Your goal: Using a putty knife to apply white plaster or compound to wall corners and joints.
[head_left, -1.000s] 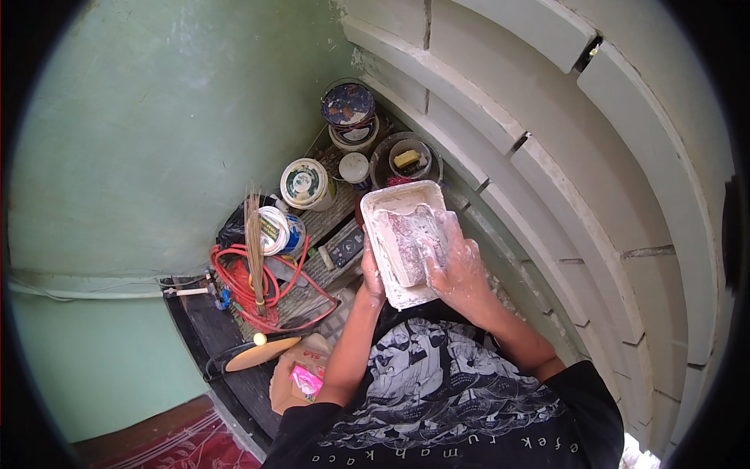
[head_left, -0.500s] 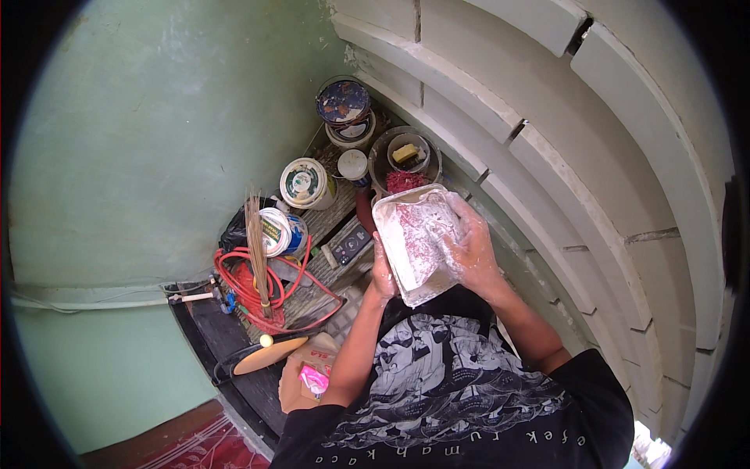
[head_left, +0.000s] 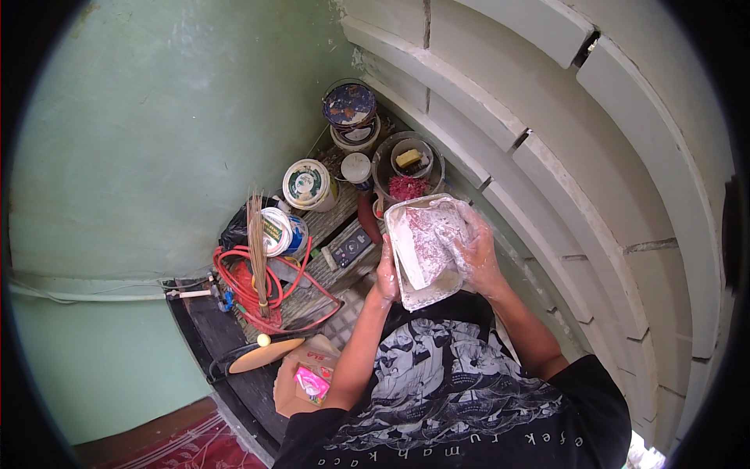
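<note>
Left grip is closed on the white tray, holding it by its left side, the tray spanning the space between the two hands. Across from it, the right grip, white-smeared and half curled, is on the pink-and-white lump inside the tray. The lump lies just left of those right fingers; whether they're closed round it, I can't tell! Just beyond both grips, a red shaggy bundle sits in the round basin; left of the left grip, a black device.
</note>
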Demonstrator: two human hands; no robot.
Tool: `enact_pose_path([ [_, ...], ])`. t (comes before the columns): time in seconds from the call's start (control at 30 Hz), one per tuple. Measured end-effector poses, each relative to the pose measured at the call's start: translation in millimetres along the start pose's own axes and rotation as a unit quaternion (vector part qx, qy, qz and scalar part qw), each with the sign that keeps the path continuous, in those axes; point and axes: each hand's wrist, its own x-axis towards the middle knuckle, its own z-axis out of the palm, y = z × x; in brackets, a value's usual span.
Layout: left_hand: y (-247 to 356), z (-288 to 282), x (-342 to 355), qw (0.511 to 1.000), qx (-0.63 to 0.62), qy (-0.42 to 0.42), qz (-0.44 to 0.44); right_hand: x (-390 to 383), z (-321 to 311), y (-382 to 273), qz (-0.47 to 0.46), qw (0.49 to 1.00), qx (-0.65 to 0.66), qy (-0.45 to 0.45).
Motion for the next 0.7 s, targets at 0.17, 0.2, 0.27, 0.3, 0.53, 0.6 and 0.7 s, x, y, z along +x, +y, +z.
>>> enact_pose_path([
  [0.17, -6, -9, 3, 0.999, 0.04, 0.007, 0.008, 6, 10, -26, 0.102, 0.965, 0.241, -0.02],
  [0.2, -8, -10, 4, 0.999, 0.049, 0.015, 0.018, 5, 13, -25, 0.114, 0.95, 0.292, -0.005],
  [0.27, -10, -9, 5, 0.999, 0.017, 0.017, 0.024, 5, 14, -28, 0.117, 0.946, 0.302, 0.004],
  [0.3, -11, -7, 4, 0.999, 0.016, 0.038, 0.028, 5, 14, -30, 0.12, 0.943, 0.31, 0.014],
  [0.53, -1, -6, 8, 0.997, -0.058, 0.033, 0.026, 7, 3, -22, 0.152, 0.969, 0.187, -0.05],
  [0.6, 0, -8, 9, 0.997, -0.056, 0.041, 0.032, 10, 4, -6, -0.004, 0.998, 0.052, -0.016],
  [0.7, 0, -15, 8, 0.993, -0.091, -0.018, 0.072, 4, 1, -8, -0.11, 0.97, -0.217, 0.008],
])
